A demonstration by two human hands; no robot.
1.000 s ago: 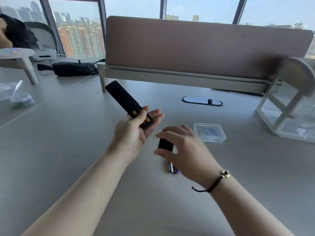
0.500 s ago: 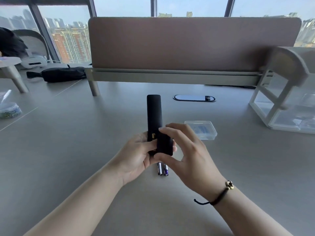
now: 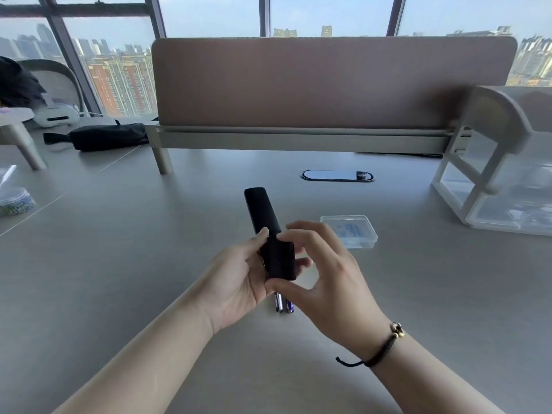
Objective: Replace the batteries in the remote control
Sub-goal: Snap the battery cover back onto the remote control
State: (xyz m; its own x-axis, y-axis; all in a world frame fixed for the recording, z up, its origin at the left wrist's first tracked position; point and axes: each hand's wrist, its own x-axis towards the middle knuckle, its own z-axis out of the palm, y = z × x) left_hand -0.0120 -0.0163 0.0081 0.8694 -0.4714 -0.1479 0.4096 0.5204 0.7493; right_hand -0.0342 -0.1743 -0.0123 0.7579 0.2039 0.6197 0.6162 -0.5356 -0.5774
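From the head view, the left hand (image 3: 239, 273) is gripping the black remote control (image 3: 263, 216) above the table (image 3: 119, 264), while the right hand (image 3: 331, 282) is pinching the battery cover (image 3: 280, 261) against its near end. Two batteries (image 3: 282, 303) are lying just beneath.

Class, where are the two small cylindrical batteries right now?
In the head view, the two batteries lie side by side on the grey table, directly beneath the hands holding the black remote control.

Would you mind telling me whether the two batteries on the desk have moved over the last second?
No. The batteries lie just nearer the person than the clear plastic box, as before; only the camera shifted.
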